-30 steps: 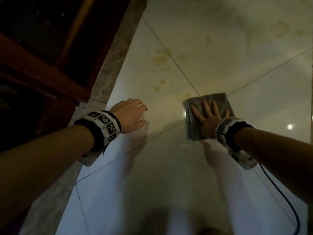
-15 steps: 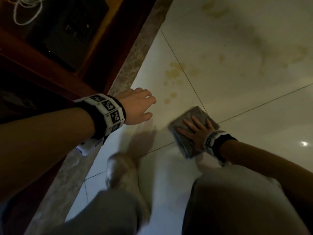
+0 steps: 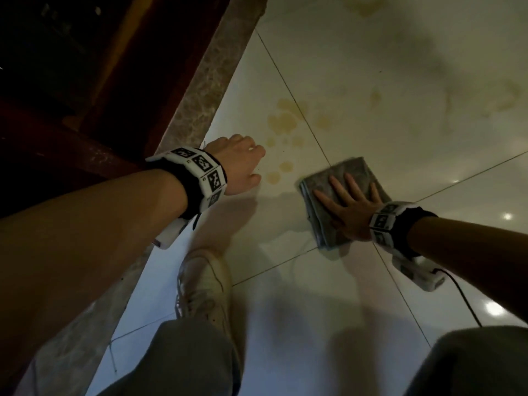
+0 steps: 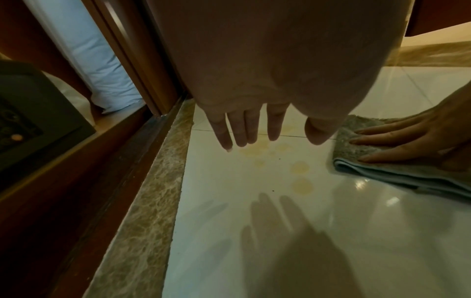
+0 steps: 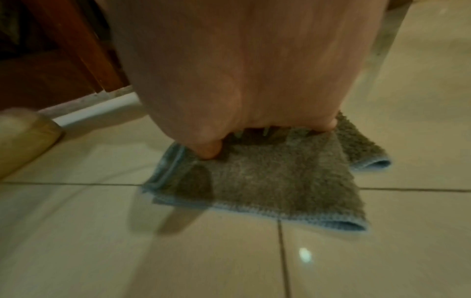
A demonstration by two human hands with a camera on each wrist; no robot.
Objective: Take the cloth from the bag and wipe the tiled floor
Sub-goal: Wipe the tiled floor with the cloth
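Cloth: grey cloth [image 3: 340, 178], folded, lies flat on the tiled floor [image 3: 371, 81] over a crossing of grout lines.
Right hand: right hand [image 3: 350, 208] presses palm-down on the cloth, fingers straight and spread.
Left hand: left hand [image 3: 238, 164] hovers above the floor by the stone threshold [image 3: 200, 110], fingers straight and loose, holding nothing.
Stains: yellowish stains [image 3: 283, 124] mark the tile between the hands, just beside the cloth.
Shoe: pale shoe [image 3: 204, 284] stands on the tile below the left hand.
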